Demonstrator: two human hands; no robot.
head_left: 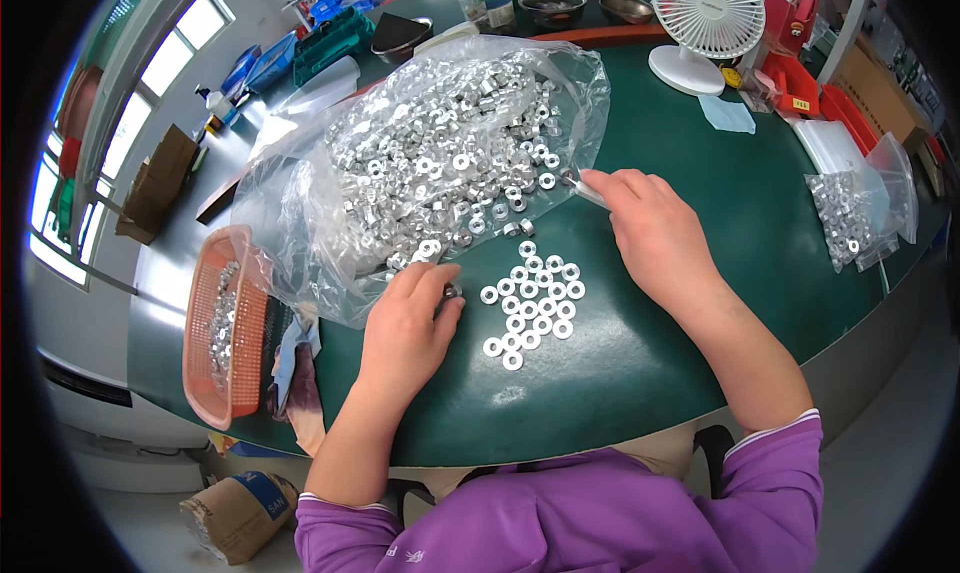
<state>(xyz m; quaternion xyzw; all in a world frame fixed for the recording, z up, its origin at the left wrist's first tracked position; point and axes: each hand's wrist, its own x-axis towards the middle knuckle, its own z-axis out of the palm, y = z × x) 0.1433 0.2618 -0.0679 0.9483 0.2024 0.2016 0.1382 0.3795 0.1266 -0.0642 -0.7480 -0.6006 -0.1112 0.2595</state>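
Observation:
A large clear plastic bag (300, 243) lies open on the table, heaped with small silver metal rings (440, 123). In front of its mouth, several flat metal rings (530, 303) lie in a loose single-layer cluster, holes facing up. My left hand (408, 308) rests at the bag's near edge, left of the cluster, its thumb and fingers curled around a small dark-looking metal ring (451, 291). At the bag's right edge is my right hand (650, 223), its fingers pinched on a slim pale thing; whether that is bag film or a tool cannot be made out.
An orange basket (195, 343) of metal parts stands at the left, with cloths (300, 378) beside it. A white fan (705, 23), red bins (790, 83) and a small bag of parts (838, 218) are at the right. Metal bowls (553, 6) sit at the back.

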